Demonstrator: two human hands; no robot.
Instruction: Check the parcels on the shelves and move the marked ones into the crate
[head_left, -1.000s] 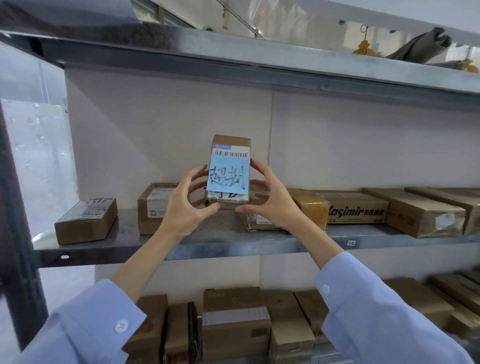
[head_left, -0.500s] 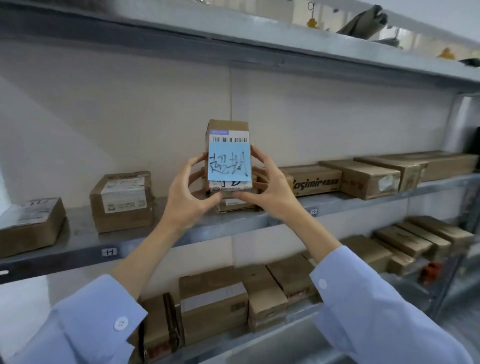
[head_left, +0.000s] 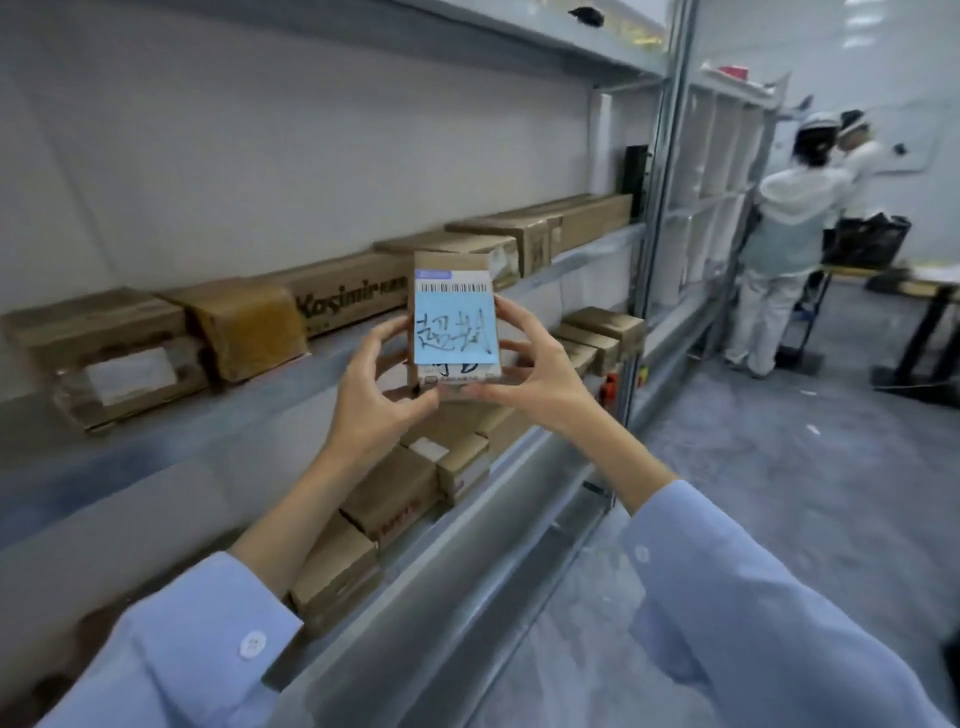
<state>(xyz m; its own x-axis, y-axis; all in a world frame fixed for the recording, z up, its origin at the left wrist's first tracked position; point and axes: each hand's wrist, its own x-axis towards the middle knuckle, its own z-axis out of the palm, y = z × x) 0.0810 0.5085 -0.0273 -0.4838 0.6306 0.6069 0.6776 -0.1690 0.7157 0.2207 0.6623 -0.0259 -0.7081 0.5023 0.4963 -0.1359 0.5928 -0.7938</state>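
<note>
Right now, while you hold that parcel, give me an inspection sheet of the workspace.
Surface: middle shelf, grey metal, carries a row of cardboard boxes, including a Kasimir box.
Job's things: parcel held upright in front of the shelf, its blue label with black handwriting facing the camera; dark crate on a table farther right.
Clutter: more parcels on the lower shelf.
Hands: left hand and right hand both grip the parcel's sides.
Cables: nothing seen.
Surroundings: two people in white stand by the table; grey floor.
</note>
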